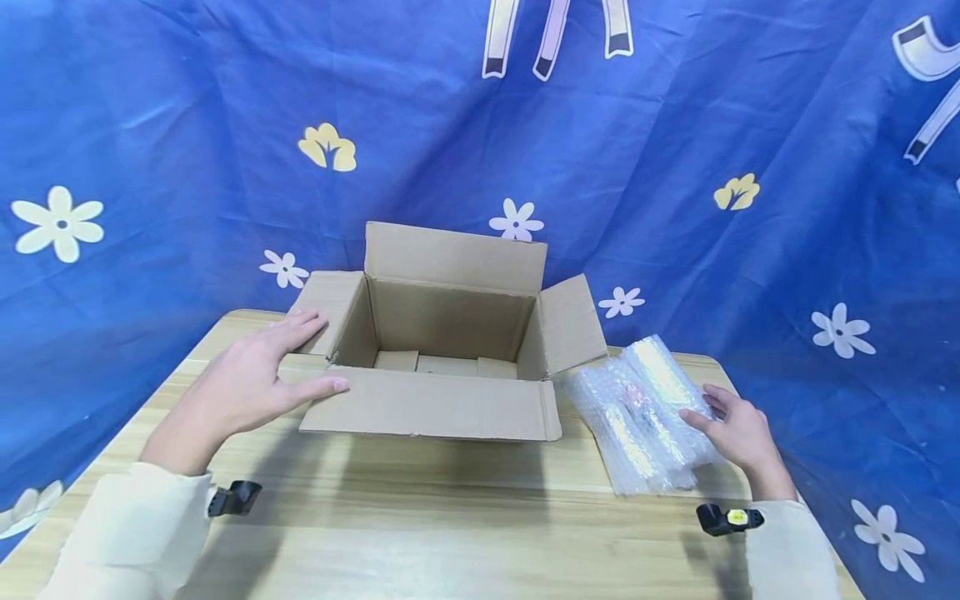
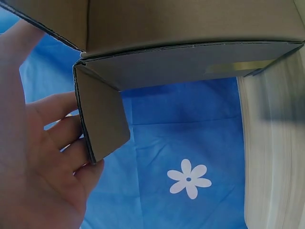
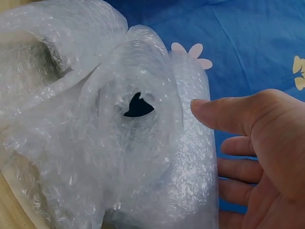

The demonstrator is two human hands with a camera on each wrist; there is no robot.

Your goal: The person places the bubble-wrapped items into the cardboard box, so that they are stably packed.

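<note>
An open cardboard box (image 1: 442, 408) stands on the table with its flaps folded outward. My left hand (image 1: 243, 375) is at its left side, fingers extended over the left flap (image 1: 337, 296) and thumb by the front flap's corner. In the left wrist view, the fingers of that hand (image 2: 52, 152) lie behind a flap (image 2: 102, 112). To the right of the box lies bubble wrap (image 1: 637, 417), partly rolled. My right hand (image 1: 738, 433) is at its right edge, thumb and fingers apart. The right wrist view shows the bubble wrap (image 3: 138, 157) beside the hand (image 3: 267, 157), ungripped.
The wooden table (image 1: 420, 533) reaches toward me in front of the box. Close behind it hangs a blue cloth (image 1: 450, 142) with printed flowers. Black wrist cameras, left (image 1: 236, 497) and right (image 1: 727, 518), sit at the sleeves.
</note>
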